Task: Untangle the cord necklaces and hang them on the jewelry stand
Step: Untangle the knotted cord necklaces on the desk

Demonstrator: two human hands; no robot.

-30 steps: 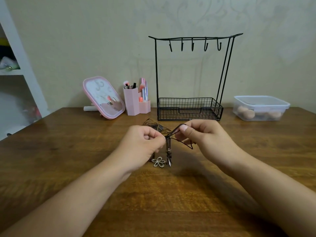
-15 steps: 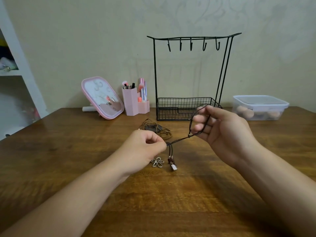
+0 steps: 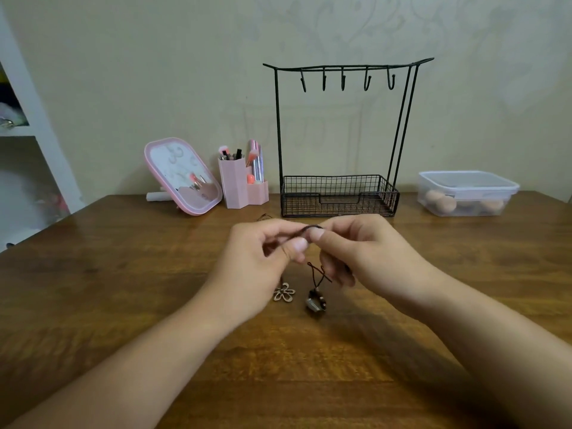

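Observation:
My left hand (image 3: 260, 264) and my right hand (image 3: 368, 252) meet over the middle of the wooden table, thumbs almost touching. Both pinch the same dark brown cord necklace (image 3: 301, 232), which runs between them. Below the hands its beaded pendant (image 3: 315, 303) dangles just above the table on knotted cord. A flower-shaped metal pendant (image 3: 284, 292) of another necklace lies flat beside it; most of that cord is hidden behind my left hand. The black wire jewelry stand (image 3: 340, 69) rises behind, its several hooks bare.
The stand's wire basket (image 3: 339, 196) sits at the back centre. Left of it stand a pink brush holder (image 3: 240, 187) and a pink mirror (image 3: 182, 176). At the back right lies a clear lidded box (image 3: 467, 193). White shelves (image 3: 28, 131) stand at the far left.
My right hand came back down and left from near the basket to meet my left hand. The cord that stretched between them is now short and slack, and the beaded pendant swings.

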